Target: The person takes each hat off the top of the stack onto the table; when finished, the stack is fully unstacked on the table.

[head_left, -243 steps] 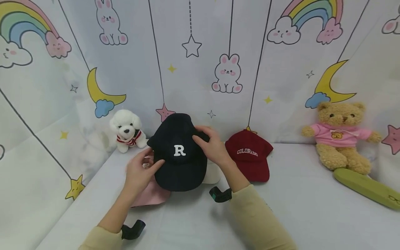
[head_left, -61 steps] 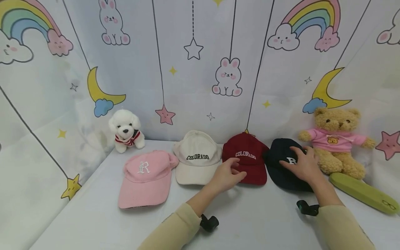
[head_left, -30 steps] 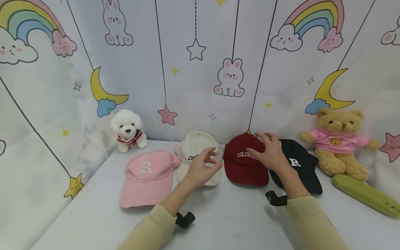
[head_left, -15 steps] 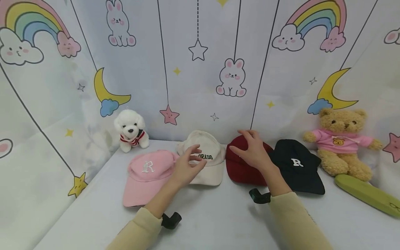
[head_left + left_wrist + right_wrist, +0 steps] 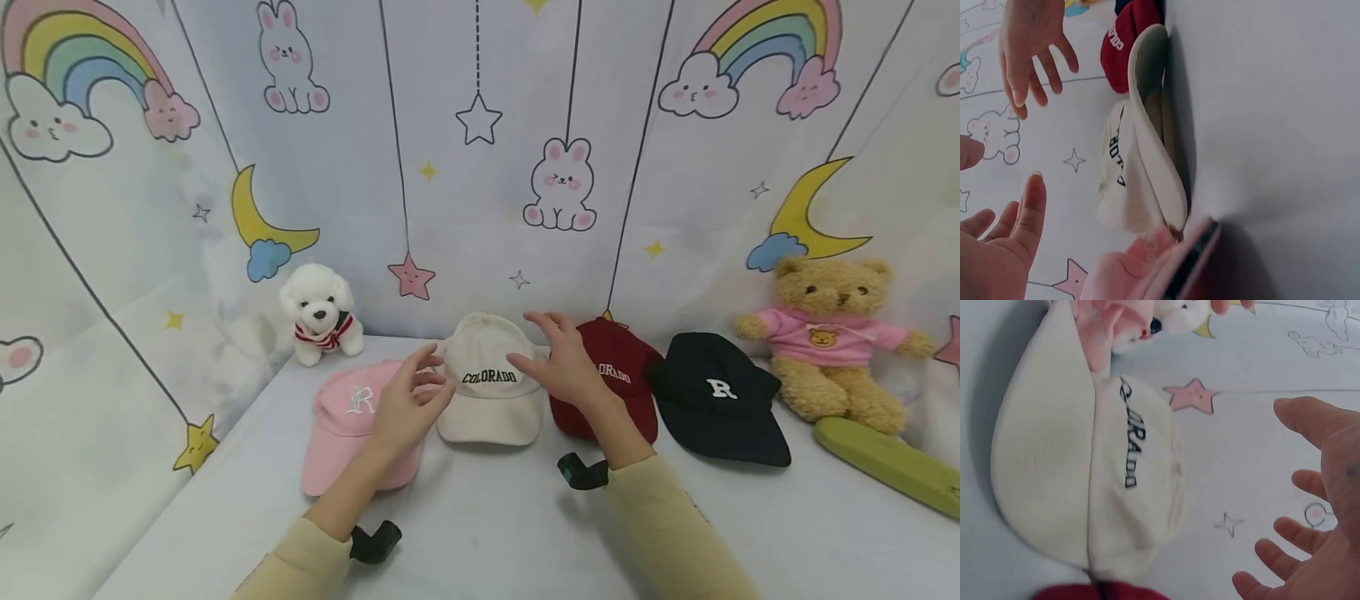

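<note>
A cream baseball cap (image 5: 489,408) lettered COLORADO lies on the table between my two hands. My left hand (image 5: 408,406) hovers at its left, over the right side of the pink cap (image 5: 330,454), fingers spread and holding nothing. On the other side my right hand (image 5: 567,367) hangs in the air between the cream cap and the dark red cap (image 5: 637,400), thumb and fingers apart. Both wrist views show bare palms, clear of the cream cap (image 5: 1141,481). Farther right lies a black cap (image 5: 712,417) with a white R; its left edge meets the red one.
A white plush dog (image 5: 318,308) sits at the back left. At the right are a teddy bear (image 5: 828,333) in a pink top and a green glasses case (image 5: 888,462). A printed cloth (image 5: 480,208) hangs behind the white table (image 5: 480,533).
Earlier both hands held the black cap up at the left; it now lies at the right end of the row. Since then both hands have moved left, from the red and black caps.
</note>
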`<state>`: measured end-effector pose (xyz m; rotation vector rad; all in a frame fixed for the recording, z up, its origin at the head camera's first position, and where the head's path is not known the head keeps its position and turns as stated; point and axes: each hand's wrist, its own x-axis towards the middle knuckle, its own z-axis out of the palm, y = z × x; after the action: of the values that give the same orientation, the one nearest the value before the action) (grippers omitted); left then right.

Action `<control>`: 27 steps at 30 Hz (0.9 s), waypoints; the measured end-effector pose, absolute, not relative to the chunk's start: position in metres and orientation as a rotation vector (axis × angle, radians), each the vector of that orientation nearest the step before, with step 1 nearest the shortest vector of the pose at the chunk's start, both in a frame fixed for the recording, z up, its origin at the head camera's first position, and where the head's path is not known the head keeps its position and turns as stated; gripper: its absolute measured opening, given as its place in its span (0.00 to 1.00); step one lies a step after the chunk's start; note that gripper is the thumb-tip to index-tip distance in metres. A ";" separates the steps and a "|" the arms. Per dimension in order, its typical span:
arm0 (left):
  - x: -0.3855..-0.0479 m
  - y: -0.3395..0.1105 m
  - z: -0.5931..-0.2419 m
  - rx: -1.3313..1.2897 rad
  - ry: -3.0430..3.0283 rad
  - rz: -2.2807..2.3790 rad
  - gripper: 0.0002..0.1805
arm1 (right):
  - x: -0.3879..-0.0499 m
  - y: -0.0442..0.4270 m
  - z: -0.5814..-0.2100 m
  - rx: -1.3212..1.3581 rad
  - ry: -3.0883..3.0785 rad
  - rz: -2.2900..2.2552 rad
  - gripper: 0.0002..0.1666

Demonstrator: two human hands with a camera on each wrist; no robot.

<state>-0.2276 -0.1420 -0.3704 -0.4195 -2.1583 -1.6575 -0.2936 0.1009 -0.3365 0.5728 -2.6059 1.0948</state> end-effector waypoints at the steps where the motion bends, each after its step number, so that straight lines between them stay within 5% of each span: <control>1: -0.226 -0.145 -0.370 -0.411 -2.159 -1.665 0.35 | -0.293 0.097 -0.337 0.579 -2.605 1.109 0.41; 27: -0.181 -0.240 -0.382 -0.163 -2.268 -1.441 0.35 | -0.286 0.002 -0.354 0.807 -2.673 1.395 0.40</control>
<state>-0.1808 -0.2401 -0.3823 -0.1631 -2.2683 -1.4407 -0.2861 0.0019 -0.3543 0.8071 -2.6735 1.3946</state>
